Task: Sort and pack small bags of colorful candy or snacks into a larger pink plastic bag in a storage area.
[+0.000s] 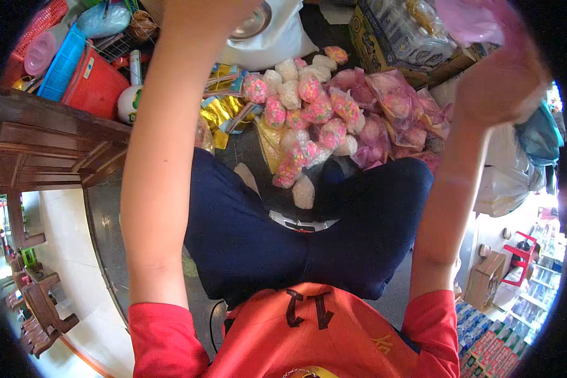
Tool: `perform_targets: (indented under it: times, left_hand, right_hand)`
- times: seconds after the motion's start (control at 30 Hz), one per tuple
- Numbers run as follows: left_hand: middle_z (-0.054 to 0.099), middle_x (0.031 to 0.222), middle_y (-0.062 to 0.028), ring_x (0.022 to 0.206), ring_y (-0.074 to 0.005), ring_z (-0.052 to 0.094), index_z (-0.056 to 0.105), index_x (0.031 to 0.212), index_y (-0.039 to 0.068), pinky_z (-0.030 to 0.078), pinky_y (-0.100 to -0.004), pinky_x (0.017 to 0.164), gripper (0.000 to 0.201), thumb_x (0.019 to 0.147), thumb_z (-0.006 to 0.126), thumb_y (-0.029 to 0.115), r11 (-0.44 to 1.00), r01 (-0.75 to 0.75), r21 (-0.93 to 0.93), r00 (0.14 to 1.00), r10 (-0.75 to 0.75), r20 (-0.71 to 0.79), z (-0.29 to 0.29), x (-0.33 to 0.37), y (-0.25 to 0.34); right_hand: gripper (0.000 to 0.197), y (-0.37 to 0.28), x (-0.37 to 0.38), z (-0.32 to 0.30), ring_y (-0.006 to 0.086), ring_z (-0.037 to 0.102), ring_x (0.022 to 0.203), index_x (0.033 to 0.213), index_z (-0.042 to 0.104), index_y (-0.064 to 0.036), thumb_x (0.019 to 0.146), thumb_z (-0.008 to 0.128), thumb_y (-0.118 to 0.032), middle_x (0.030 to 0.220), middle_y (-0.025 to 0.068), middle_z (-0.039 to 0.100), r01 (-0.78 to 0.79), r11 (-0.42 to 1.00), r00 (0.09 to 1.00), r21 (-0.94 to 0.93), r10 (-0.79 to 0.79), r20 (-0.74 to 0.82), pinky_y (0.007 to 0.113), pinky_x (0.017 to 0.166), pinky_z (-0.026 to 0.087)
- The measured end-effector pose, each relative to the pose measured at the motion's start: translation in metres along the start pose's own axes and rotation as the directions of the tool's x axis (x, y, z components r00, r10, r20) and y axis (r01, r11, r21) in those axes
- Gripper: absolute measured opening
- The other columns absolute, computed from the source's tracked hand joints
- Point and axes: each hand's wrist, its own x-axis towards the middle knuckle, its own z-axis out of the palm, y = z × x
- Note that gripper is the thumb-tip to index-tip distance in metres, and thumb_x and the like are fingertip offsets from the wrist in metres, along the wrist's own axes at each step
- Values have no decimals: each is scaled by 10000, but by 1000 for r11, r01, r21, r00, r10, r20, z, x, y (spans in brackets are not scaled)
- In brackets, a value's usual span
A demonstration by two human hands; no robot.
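Both my arms are raised and stretched forward. My left hand (201, 11) reaches the top edge of the view, where its fingers are cut off, close to a round metal bowl (256, 22) on a white sack (277, 47). Up at the right, my right hand (504, 88) is closed on a thin pink plastic bag (475, 22), both smeared by motion. On the dark floor in front of my crossed legs lies a heap of small clear bags with pink and yellow pieces (318, 108) and white pieces (290, 94). Larger pink plastic bags (394, 94) lie to their right.
Gold packets (217, 113) lie left of the heap. Behind my left arm stand a red basket (94, 85) and a blue basket (65, 63), above a dark wooden piece of furniture (44, 142). A carton with wrapped bottles (365, 47) is at the back right; white bags (510, 170) bulge beside my right arm.
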Motion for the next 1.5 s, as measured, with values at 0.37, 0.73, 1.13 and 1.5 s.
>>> perform_targets:
  times: [0.37,0.73,1.13,1.5]
  left_hand:
    - [720,825,-51,731,-155,649,745,961,89,514,-333,674,255,848,635,289,298,638,710,-278,-771,573,-46,-230,-13]
    - [674,818,-54,648,-140,612,616,982,81,485,-248,558,198,948,570,270,207,780,-590,64,-965,-254,-89,-181,-35]
    - [586,774,-12,450,-75,421,643,1054,14,391,-246,489,319,951,552,301,251,954,-164,174,-908,-380,-80,-153,-21]
    - [544,731,4,435,-63,392,643,1046,-2,385,-232,517,353,940,553,322,347,932,-109,265,-853,-450,-73,-147,-16]
  right_hand:
    - [342,-18,-188,55,312,625,979,1107,598,6,961,483,-282,1141,179,617,-554,832,-75,27,-82,994,383,913,472]
    - [351,-76,-221,172,308,677,906,1001,658,21,931,590,-316,998,189,667,-858,511,271,40,387,881,401,808,533]
    - [333,-198,-423,237,370,582,1153,1105,708,-56,912,546,-274,1254,183,618,122,942,-279,-313,336,900,505,831,470]
    - [263,-206,-479,258,306,587,1077,1034,748,-134,925,533,-239,1175,111,671,297,939,-383,-175,285,879,520,782,400]
